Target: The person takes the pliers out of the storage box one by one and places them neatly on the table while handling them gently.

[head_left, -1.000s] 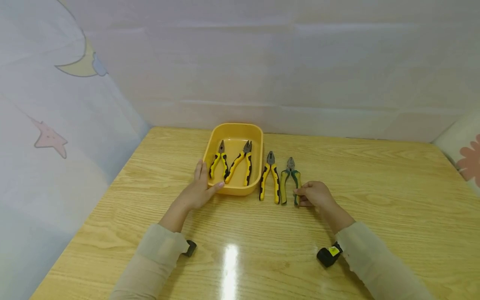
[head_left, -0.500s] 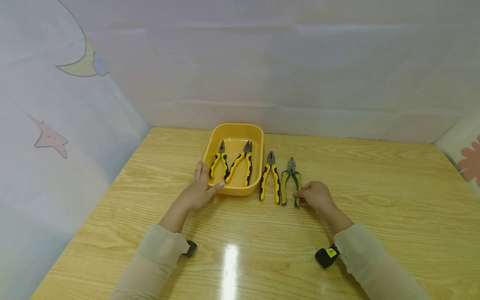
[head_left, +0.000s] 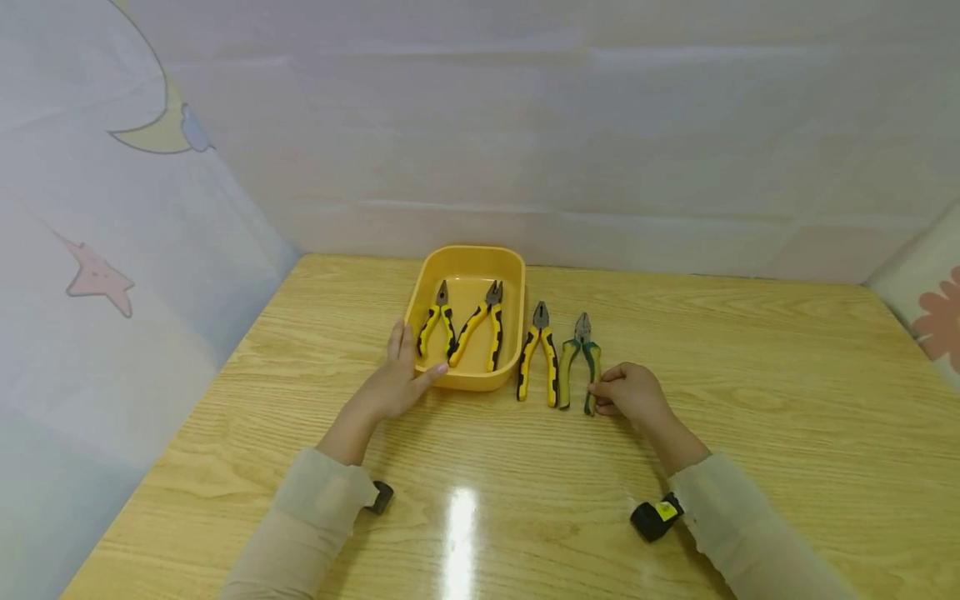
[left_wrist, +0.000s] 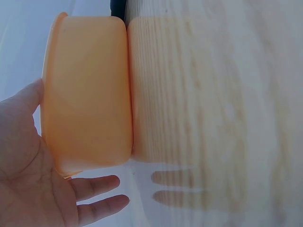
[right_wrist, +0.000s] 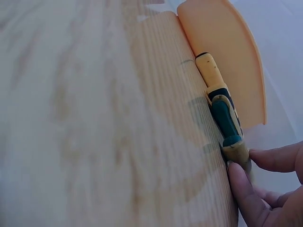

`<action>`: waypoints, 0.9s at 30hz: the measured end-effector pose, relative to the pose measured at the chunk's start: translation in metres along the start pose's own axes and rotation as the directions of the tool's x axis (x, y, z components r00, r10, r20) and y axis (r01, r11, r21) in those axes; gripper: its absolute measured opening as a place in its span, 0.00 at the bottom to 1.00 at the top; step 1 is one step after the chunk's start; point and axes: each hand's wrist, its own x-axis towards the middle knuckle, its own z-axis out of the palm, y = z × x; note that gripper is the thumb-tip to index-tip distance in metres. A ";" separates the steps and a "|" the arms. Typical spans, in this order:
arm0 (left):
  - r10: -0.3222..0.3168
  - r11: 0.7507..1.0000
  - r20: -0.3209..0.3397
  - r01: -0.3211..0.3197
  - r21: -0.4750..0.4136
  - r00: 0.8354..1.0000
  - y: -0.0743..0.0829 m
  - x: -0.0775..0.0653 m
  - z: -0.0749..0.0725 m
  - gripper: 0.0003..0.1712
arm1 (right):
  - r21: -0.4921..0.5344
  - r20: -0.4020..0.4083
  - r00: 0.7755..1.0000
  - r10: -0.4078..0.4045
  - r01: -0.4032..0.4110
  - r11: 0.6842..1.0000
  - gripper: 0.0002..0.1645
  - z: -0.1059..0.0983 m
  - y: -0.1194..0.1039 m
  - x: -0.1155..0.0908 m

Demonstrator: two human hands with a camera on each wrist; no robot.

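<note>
A yellow plastic bin (head_left: 477, 381) stands near the back of the table, with two yellow-and-black pliers (head_left: 442, 298) lying in it, handles toward me. My left hand (head_left: 392, 388) rests against its near left corner, fingers straight along the side and thumb over the front rim. In the left wrist view, palm and thumb lie at the rim of the bin (left_wrist: 87, 94). Right of the bin lie yellow-and-black combination pliers (head_left: 541, 317), then green-and-olive combination pliers (head_left: 582, 329). With thumb and fingertips, my right hand (head_left: 632, 392) pinches the right handle of the green-and-olive pliers (right_wrist: 226, 118), near its end.
The wooden table (head_left: 750, 375) runs back to a pale wall sheet (head_left: 600, 150). A patterned sheet (head_left: 150, 275) bounds the left side. Black wrist devices (head_left: 655, 518) hang below both sleeves, close over the tabletop.
</note>
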 end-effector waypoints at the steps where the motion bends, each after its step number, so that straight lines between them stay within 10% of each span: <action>1: 0.000 1.000 0.001 0.000 -0.002 1.000 0.000 0.000 0.000 0.53 | 0.007 0.000 1.000 -0.004 0.004 1.000 0.17 0.000 0.000 -0.001; 27: -0.016 1.000 0.006 0.016 -0.014 1.000 0.001 0.001 0.000 0.52 | 0.088 -0.003 0.994 -0.110 0.110 0.990 0.20 0.005 -0.004 -0.012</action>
